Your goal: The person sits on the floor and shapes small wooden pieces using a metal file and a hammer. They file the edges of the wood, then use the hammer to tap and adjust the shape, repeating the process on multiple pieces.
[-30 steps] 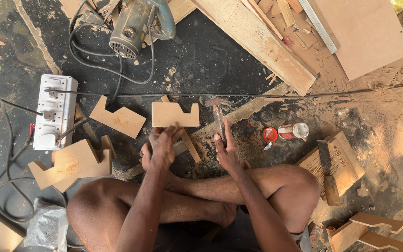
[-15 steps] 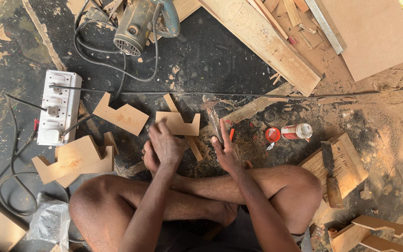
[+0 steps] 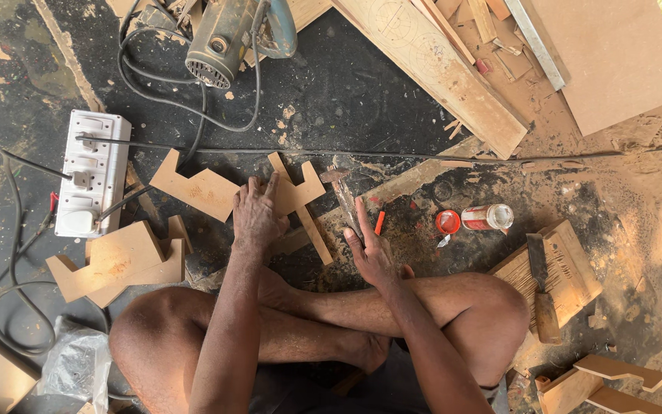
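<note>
1. The crossed legs (image 3: 323,322) fill the near edge; the feet are tucked out of sight.
2. Just beyond them, the left hand (image 3: 258,215) lies flat with fingers spread on the notched wooden piece (image 3: 296,192), covering its left part.
3. Right of that piece, the right hand (image 3: 369,249) is open beside a hammer (image 3: 344,198); whether it touches is unclear.
4. Farther right lies a small red-capped bottle (image 3: 486,218).
5. Beyond the piece, a power saw (image 3: 231,34) is cut off by the top edge.

Left hand (image 3: 258,218) covers the near part of the notched wood piece (image 3: 294,192); right hand (image 3: 369,257) hides the hammer (image 3: 344,201) handle's lower end; power saw (image 3: 235,34), board (image 3: 607,57) cut by top edge; plastic bag (image 3: 74,368) contents unclear
</note>
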